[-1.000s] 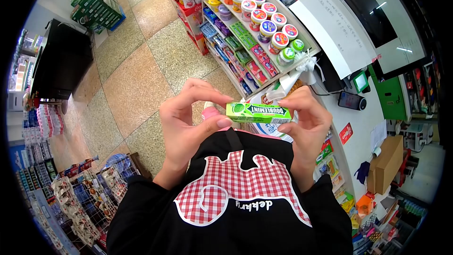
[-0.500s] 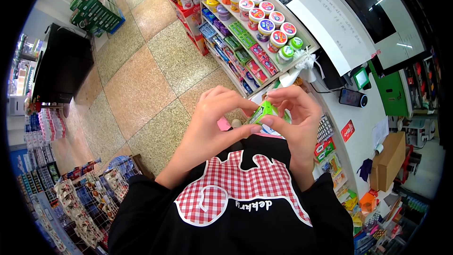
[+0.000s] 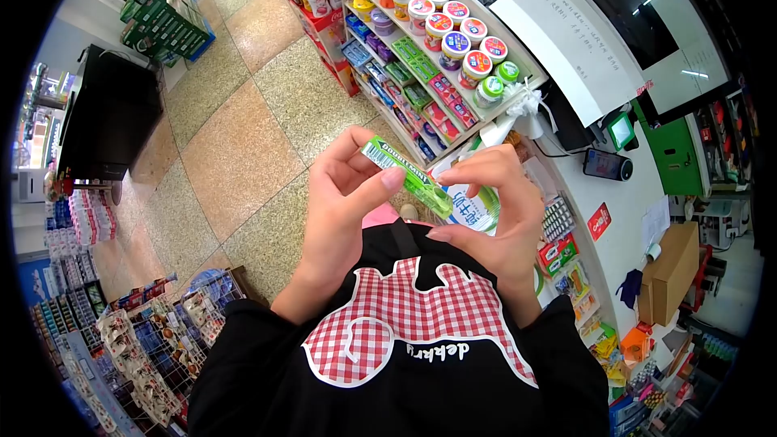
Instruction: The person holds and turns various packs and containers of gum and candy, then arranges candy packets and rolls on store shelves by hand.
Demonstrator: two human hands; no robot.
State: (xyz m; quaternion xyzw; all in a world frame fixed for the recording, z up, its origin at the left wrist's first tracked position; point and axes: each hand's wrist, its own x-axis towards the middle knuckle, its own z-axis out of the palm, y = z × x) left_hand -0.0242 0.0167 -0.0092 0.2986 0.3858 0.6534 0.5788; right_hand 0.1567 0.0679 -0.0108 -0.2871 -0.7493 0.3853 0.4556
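Holding the slim green gum pack (image 3: 410, 180) near its far end, your left hand (image 3: 338, 209) has thumb and index finger pinched upon it, beyond your black top (image 3: 405, 405). Your right hand (image 3: 508, 209) seems to grip nothing: its thumb and fingers stand well apart, in a curve on both sides of the pack's near end; whether a fingertip touches it, I cannot tell. The pack should be very light, I think, and only half stiff, so a strong squeeze could dent it, and its glossy surface may slip a little. It is better to take it softly by the long edges, close to the end beside your right hand. Its long axis runs aslant, from the left fingertips toward the right hand and nearer to you; the lettered side looks upward.
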